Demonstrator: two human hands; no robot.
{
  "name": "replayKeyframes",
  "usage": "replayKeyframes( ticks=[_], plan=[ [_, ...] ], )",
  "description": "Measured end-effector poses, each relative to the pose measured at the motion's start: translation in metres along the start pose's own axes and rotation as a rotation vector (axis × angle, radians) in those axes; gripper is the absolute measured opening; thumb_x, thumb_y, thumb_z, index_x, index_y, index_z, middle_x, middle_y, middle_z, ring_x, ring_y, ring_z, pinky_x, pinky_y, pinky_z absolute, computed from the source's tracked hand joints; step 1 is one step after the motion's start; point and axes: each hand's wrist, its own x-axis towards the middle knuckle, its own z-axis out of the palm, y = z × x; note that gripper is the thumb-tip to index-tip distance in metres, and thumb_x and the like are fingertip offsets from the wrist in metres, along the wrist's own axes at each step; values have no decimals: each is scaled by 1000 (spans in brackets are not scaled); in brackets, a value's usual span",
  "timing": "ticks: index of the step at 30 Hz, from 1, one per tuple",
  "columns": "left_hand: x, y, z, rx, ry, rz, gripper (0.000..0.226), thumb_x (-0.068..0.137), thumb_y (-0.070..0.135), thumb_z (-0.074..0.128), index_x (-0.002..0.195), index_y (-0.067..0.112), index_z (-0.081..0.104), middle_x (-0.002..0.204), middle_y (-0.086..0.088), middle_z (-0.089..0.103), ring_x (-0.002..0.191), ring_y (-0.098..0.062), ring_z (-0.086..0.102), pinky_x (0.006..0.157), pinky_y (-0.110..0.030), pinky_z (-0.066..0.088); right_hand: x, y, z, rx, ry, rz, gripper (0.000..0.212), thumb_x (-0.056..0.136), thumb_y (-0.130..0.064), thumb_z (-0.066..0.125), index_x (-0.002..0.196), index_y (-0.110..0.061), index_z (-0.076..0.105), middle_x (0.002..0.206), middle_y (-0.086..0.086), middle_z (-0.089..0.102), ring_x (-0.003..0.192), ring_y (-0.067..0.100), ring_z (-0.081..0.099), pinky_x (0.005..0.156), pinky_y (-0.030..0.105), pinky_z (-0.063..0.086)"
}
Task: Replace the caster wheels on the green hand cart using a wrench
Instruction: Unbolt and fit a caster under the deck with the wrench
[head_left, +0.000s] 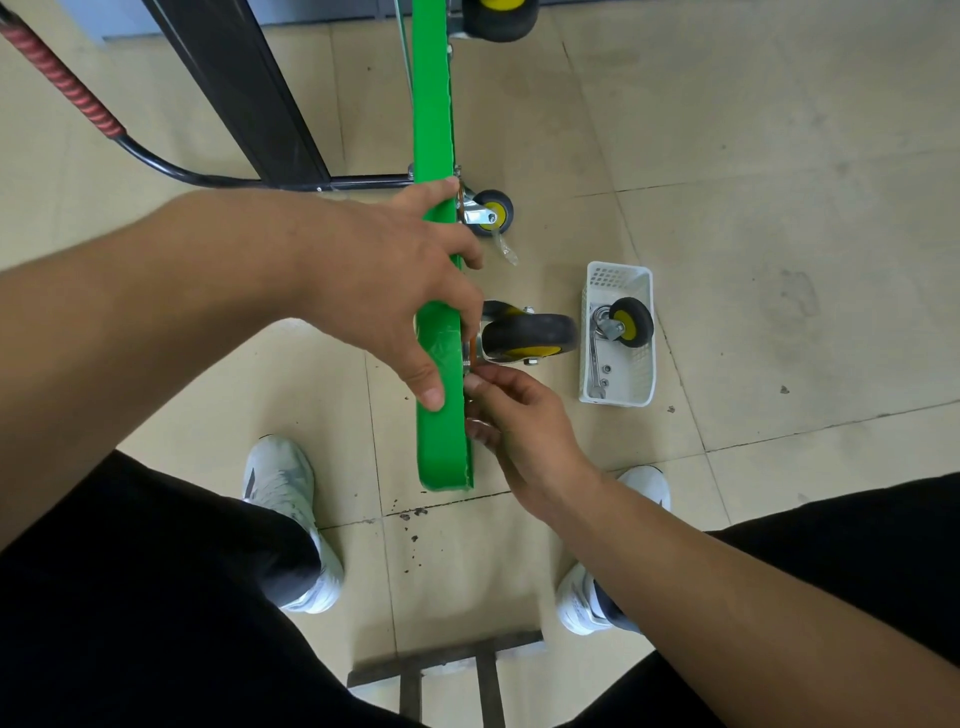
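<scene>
The green cart deck (439, 415) stands on edge, my left grip (384, 275) clasped over it, my right grip (519, 421) pinching the caster (527, 335) at its plate. Right of both, a white basket (618, 275) with spare wheel (629, 322) and wrench (596, 358) sits on beige floor tiles (779, 208).

Nothing here can be read as writing, a label, a brand or a number. The green cart (432, 104) shows only plain colour. The white basket (615, 397) carries no legible mark. The grey shapes on the side of the white shoes (280, 483) are too blurred to tell whether they are a logo.
</scene>
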Motion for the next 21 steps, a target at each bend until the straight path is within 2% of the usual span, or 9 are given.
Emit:
replayKeyframes(
  ticks=[4,8,11,16,21],
  plan=[
    [-1,1,-1,-9,-15,-9,81,56,89,33,129,57,46,157,13,19,149,-18,-13,101,-27,-21,2,0,0,-130,23,-7,31,92,-34,76,104,-6,75,107,19,74,90,26,68,80,38,59],
    [-1,2,-1,-11,-12,-8,80,56,89,33,129,57,45,157,12,19,148,-16,-12,101,-26,-22,2,2,1,-171,57,-11,34,93,-37,75,99,-4,76,104,23,72,82,24,63,69,31,55],
    [-1,2,-1,-8,-7,-6,79,57,88,34,129,57,46,156,11,19,147,-14,-10,98,-24,-26,2,-1,2,-190,51,-11,29,94,-35,74,99,-6,78,101,19,73,82,22,61,64,29,52],
    [0,2,-1,-8,3,-2,82,55,89,33,128,57,47,156,11,20,147,-15,-10,99,-24,-26,4,-2,1,-193,51,-38,21,96,-27,73,100,-7,78,96,10,77,80,18,66,70,29,53],
    [0,0,-1,5,5,3,83,54,90,30,128,57,46,156,10,20,148,-19,-9,101,-28,-26,7,0,0,-183,47,-51,18,95,-25,74,99,-8,79,102,15,77,94,31,69,87,42,60]
  ],
)
